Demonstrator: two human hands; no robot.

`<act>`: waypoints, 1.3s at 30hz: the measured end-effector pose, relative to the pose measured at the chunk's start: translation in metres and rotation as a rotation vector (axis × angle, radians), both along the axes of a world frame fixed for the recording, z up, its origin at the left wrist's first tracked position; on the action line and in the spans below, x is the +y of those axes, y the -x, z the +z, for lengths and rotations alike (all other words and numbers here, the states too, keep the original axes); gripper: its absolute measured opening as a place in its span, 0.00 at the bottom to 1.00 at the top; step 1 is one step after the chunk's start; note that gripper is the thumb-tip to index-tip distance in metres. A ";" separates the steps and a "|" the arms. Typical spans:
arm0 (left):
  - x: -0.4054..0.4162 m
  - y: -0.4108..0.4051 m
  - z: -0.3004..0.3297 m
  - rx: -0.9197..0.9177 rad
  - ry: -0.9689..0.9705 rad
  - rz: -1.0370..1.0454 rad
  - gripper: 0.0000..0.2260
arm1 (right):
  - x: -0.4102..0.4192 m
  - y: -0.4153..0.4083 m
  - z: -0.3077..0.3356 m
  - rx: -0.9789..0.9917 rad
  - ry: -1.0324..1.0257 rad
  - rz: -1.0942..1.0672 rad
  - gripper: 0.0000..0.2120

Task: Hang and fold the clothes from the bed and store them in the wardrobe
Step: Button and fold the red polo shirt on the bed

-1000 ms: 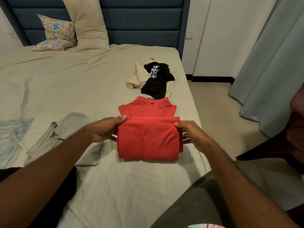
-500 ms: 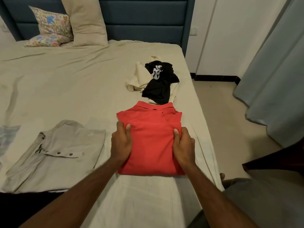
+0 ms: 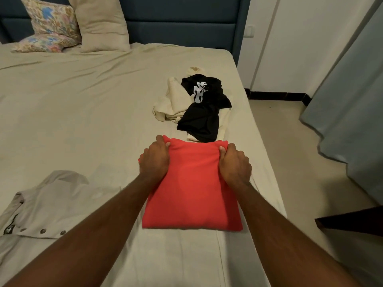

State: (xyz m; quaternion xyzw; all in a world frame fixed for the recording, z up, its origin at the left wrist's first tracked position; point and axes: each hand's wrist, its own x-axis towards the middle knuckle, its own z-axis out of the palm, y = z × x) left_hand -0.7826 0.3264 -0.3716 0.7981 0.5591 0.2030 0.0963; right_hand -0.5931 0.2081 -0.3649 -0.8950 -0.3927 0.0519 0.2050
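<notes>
The folded red shirt [image 3: 191, 183] lies flat near the bed's [image 3: 83, 112] right edge, long axis running toward the headboard [image 3: 182, 23]. The left hand [image 3: 154, 160] and right hand [image 3: 235, 163] grip its far corners, fingers apparently curled under. A black T-shirt [image 3: 204, 112] lies just beyond.

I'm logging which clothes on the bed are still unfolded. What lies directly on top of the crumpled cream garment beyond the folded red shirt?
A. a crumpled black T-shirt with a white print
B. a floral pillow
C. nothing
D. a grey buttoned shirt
A: the crumpled black T-shirt with a white print lies draped over the crumpled cream garment, just beyond the folded red shirt that the left hand and right hand grip.
</notes>
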 end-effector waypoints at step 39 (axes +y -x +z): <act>0.001 0.045 0.083 -0.664 0.540 -0.432 0.16 | -0.125 0.027 0.046 0.392 -0.791 0.666 0.06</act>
